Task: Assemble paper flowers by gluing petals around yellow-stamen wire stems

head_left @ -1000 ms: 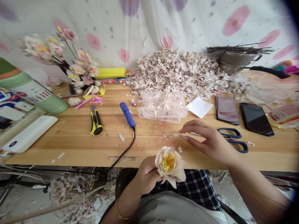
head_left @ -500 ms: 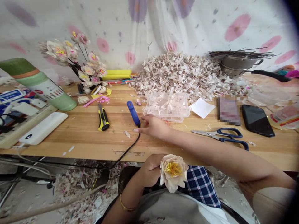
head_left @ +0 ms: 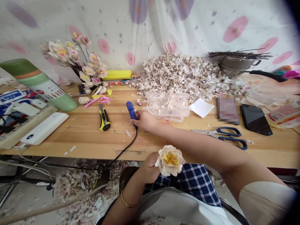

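My left hand (head_left: 151, 168) is closed on a handmade flower (head_left: 169, 161) with cream petals and a yellow centre, held low in front of the table edge. The bloom faces up, and its stem is hidden. My right hand (head_left: 145, 120) reaches across the table and pinches the lower end of a blue corded tool (head_left: 130, 110) between thumb and fingers. The tool lies on the wood, its black cord (head_left: 127, 147) trailing over the front edge. A clear compartment box (head_left: 167, 106) with pale pieces sits just beyond the right hand. To the left lies a yellow-black utility knife (head_left: 104, 118).
A large heap of pale scraps (head_left: 182, 75) fills the back. Scissors (head_left: 225, 134), a phone (head_left: 255, 118) and a white paper square (head_left: 202, 107) lie right. At left stand finished flowers (head_left: 89, 70), a green bottle (head_left: 47, 87) and a white power bank (head_left: 44, 128).
My right hand has moved slightly left and closed on the blue tool, which has shifted and turned a little. My left hand has raised the flower slightly and moved it left.
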Demonstrator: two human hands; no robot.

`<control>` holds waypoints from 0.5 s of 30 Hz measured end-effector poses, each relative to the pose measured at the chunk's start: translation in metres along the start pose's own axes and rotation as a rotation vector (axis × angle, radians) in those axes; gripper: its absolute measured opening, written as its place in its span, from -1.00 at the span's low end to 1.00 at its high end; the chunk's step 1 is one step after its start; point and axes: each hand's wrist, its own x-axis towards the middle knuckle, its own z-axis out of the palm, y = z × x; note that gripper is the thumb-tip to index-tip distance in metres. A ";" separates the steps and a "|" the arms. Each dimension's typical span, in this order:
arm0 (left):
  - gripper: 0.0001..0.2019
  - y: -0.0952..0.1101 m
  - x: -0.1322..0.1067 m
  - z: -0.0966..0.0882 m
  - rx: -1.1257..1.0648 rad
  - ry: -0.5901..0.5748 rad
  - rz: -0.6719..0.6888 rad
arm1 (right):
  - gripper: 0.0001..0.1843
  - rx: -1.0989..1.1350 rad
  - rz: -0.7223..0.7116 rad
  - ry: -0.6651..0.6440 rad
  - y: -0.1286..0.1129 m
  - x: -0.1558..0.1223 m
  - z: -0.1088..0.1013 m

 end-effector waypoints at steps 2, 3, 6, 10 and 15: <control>-0.33 0.001 0.000 0.001 0.026 0.002 0.005 | -0.80 -0.014 0.011 -0.011 -0.003 0.002 -0.001; -0.34 0.001 -0.001 0.001 0.040 0.005 0.007 | -0.82 -0.019 0.018 -0.016 -0.005 0.003 -0.001; -0.31 0.004 -0.002 0.002 0.084 0.022 0.007 | -0.82 -0.025 0.045 -0.019 -0.008 0.003 -0.001; -0.37 0.006 -0.003 0.002 0.146 0.059 -0.017 | -0.54 -0.041 0.099 0.010 -0.011 0.006 0.001; -0.60 0.010 -0.004 0.005 0.198 0.156 -0.029 | -0.69 -0.052 0.112 -0.042 -0.019 0.015 0.000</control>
